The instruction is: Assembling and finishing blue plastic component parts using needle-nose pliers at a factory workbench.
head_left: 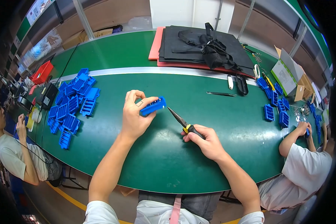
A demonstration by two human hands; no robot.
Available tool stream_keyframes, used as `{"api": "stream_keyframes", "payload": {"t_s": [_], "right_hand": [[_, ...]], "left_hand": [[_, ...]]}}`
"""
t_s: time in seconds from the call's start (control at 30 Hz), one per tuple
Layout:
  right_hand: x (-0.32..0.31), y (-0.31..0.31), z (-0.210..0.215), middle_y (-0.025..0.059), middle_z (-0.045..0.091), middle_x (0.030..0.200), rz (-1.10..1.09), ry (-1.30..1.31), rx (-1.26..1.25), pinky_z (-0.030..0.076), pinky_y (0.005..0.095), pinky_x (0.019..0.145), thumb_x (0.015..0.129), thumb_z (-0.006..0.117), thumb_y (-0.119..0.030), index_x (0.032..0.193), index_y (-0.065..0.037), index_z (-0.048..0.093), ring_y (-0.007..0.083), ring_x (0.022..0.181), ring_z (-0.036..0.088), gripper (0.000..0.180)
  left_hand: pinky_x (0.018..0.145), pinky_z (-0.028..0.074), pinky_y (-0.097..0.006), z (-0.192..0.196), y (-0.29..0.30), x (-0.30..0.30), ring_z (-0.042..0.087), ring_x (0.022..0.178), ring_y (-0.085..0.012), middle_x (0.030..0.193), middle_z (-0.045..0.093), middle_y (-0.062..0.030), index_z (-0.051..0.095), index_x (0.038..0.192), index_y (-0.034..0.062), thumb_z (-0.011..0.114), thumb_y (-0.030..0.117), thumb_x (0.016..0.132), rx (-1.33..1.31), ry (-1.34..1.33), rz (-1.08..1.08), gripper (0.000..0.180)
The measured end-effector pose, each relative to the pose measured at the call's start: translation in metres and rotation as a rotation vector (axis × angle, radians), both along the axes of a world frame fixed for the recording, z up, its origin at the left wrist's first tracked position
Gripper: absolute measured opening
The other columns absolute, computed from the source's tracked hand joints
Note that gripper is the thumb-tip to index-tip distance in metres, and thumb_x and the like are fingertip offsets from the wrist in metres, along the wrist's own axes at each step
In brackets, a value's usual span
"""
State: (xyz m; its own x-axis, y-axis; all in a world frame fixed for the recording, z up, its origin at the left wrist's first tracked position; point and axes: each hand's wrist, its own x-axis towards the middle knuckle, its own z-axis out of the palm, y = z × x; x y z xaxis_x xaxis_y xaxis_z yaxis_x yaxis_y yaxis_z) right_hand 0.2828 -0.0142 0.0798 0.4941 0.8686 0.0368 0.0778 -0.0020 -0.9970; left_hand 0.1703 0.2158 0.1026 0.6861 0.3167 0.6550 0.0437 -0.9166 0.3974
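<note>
Left hand grasping a blue plastic part, lifted over mid-surface, long axis rising rightward. Right hand clenched on pliers, tips aimed up-left, just short of the part. Bare green surface all around; blue pile well left.

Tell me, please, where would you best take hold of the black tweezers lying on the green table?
Probably at the wider closed end of the tweezers, on the left. Come from above, pinching across the width: they lie flat, and the tapered tips point right, toward the white tool.
</note>
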Motion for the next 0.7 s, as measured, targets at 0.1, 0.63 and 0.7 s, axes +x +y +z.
{"api": "stream_keyframes", "payload": {"t_s": [0.1, 0.63, 0.7], "right_hand": [[0.001, 0.0, -0.001, 0.0075, 0.066, 0.096, 0.003, -0.001, 0.004, 0.046, 0.0291, 0.086, 0.093, 0.058, -0.014, 0.088, 0.004, 0.067, 0.015, 0.093, 0.06, 0.021], [0.002, -0.002, -0.003, 0.0083, 0.068, 0.102, 0.015, 0.034, 0.009, 0.046, 0.0294, 0.089, 0.094, 0.057, -0.014, 0.091, 0.004, 0.069, 0.0154, 0.097, 0.061, 0.022], [0.001, -0.002, -0.001, 0.0076, 0.068, 0.1, 0.017, 0.032, 0.023, 0.045, 0.029, 0.088, 0.094, 0.057, -0.014, 0.091, 0.004, 0.069, 0.0148, 0.095, 0.06, 0.021]], "left_hand": [[0.084, 0.05, -0.034, -0.004, 0.0, 0.002, 0.062, 0.092, -0.0258, 0.099, 0.061, -0.0099, 0.069, 0.094, 0.0001, 0.075, 0.003, 0.071, -0.163, -0.063, -0.107, 0.024], [0.092, 0.049, -0.032, -0.005, -0.018, 0.006, 0.065, 0.108, -0.0257, 0.116, 0.066, -0.0154, 0.062, 0.117, -0.0007, 0.06, -0.008, 0.076, -0.621, -0.062, -0.34, 0.041], [0.093, 0.048, -0.032, -0.005, -0.015, 0.005, 0.064, 0.109, -0.027, 0.117, 0.066, -0.0159, 0.062, 0.117, -0.0003, 0.059, -0.009, 0.076, -0.491, -0.076, -0.328, 0.042]]}}
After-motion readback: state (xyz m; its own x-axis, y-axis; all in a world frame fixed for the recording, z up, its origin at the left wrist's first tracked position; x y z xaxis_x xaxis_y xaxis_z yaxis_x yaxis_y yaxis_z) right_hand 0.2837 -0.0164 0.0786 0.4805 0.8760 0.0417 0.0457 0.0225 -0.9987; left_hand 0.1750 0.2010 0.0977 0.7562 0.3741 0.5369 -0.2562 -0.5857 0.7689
